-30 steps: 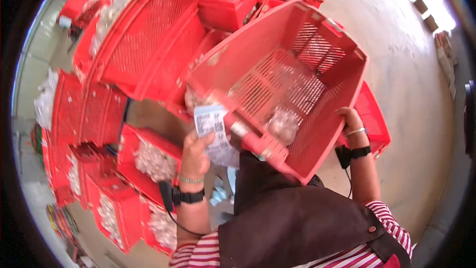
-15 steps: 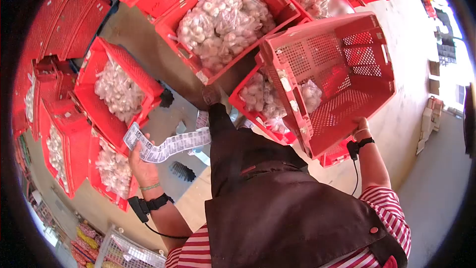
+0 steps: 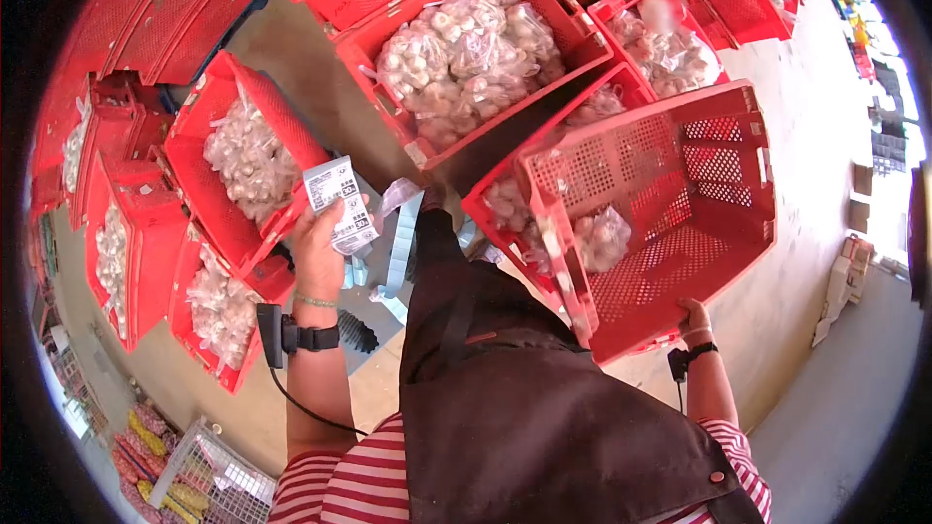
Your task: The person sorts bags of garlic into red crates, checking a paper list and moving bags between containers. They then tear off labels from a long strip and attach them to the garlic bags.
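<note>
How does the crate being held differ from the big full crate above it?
The held crate is tipped on its side and holds only one bag of garlic; the full crate sits flat, heaped with bags. The right hand grips the held crate's rim; nothing touches the full crate. Both are red perforated plastic.

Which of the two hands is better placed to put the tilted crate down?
Likely the right hand: it grips the rim of the tilted red crate. The left hand is busy holding a strip of labels.

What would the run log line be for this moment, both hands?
left hand: holds label strip | right hand: holds red crate, tilted | bagged garlic inside | full crates ahead
</note>
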`<control>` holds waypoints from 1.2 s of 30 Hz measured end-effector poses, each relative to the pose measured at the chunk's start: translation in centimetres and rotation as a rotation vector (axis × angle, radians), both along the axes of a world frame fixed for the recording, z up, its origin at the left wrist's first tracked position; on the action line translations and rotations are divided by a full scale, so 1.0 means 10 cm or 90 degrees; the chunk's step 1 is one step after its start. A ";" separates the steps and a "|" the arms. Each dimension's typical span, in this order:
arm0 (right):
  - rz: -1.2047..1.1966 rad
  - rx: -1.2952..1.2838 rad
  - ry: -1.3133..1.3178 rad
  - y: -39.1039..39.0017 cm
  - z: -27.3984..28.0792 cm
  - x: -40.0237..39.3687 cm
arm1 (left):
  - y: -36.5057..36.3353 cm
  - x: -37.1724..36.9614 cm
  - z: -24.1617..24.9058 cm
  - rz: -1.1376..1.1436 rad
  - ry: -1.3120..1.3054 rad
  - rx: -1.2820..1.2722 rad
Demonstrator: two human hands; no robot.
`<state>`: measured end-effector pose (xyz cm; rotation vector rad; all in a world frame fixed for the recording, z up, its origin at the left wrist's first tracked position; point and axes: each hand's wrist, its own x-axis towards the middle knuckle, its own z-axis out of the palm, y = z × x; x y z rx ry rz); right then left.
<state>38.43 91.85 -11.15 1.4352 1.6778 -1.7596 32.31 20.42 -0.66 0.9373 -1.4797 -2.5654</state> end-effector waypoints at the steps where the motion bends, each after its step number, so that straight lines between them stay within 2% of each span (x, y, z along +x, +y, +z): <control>1: 0.006 -0.005 -0.001 -0.01 0.01 -0.02 | 0.03 0.01 0.01 0.006 -0.010 -0.002; 4: 0.057 0.054 0.033 -0.14 0.23 -0.13 | 0.11 0.08 -0.11 0.027 -0.033 0.019; 6: 0.135 0.072 0.053 -0.26 0.37 -0.25 | 0.19 0.16 -0.23 -0.031 -0.060 0.010; 7: 0.194 0.052 -0.016 0.11 0.19 -0.23 | 0.25 0.21 -0.31 -0.029 -0.074 0.036; 8: 0.203 0.054 -0.019 0.02 0.21 -0.25 | 0.30 0.24 -0.39 -0.050 -0.073 0.056; 10: 0.006 0.036 0.002 -0.22 0.19 -0.29 | 0.45 0.32 -0.49 -0.071 -0.071 0.056; 11: -0.039 0.038 0.033 -0.31 0.12 -0.28 | 0.53 0.35 -0.52 -0.100 -0.078 0.075; 14: -0.058 0.071 0.013 -0.57 0.25 -0.30 | 0.81 0.42 -0.41 -0.262 -0.067 0.103; 17: -0.016 0.009 0.006 -0.40 0.19 -0.29 | 1.25 0.31 -0.37 -0.331 0.006 0.152; 19: 0.008 -0.018 -0.003 -0.43 0.20 -0.31 | 1.65 0.32 -0.65 -0.332 0.040 0.205; 20: -0.007 -0.016 0.011 -0.51 0.25 -0.32 | 1.80 0.31 -0.65 -0.352 0.030 0.173; 21: -0.022 -0.012 0.023 -0.55 0.28 -0.33 | 1.89 0.32 -0.55 -0.345 0.034 0.013; 22: -0.011 -0.011 0.023 -0.58 0.29 -0.36 | 2.07 0.39 -0.79 -0.342 0.042 -0.156; 24: -0.035 0.004 -0.005 -0.52 0.25 -0.37 | 2.16 0.36 -0.83 -0.284 0.060 -0.243; 28: -0.024 -0.018 -0.010 -0.32 0.21 -0.37 | 2.12 0.29 -0.80 -0.270 -0.008 -0.154; 30: -0.030 -0.038 -0.037 -0.44 0.27 -0.34 | 1.99 0.24 -0.58 -0.280 -0.003 -0.190; 31: -0.054 -0.046 -0.043 -0.48 0.28 -0.33 | 1.92 0.23 -0.45 -0.239 0.016 -0.328; 32: -0.053 -0.046 -0.044 -0.45 0.22 -0.30 | 1.88 0.22 -0.48 -0.239 0.015 -0.328; 34: -0.085 -0.116 0.015 -0.39 0.10 -0.22 | 1.81 0.17 -0.60 -0.202 0.034 -0.163; 35: -0.092 -0.047 -0.032 -0.59 0.18 -0.27 | 1.75 0.15 -0.63 -0.173 0.050 -0.153; 36: -0.094 -0.049 -0.030 -0.65 0.18 -0.28 | 1.76 0.20 -0.81 -0.198 0.045 -0.191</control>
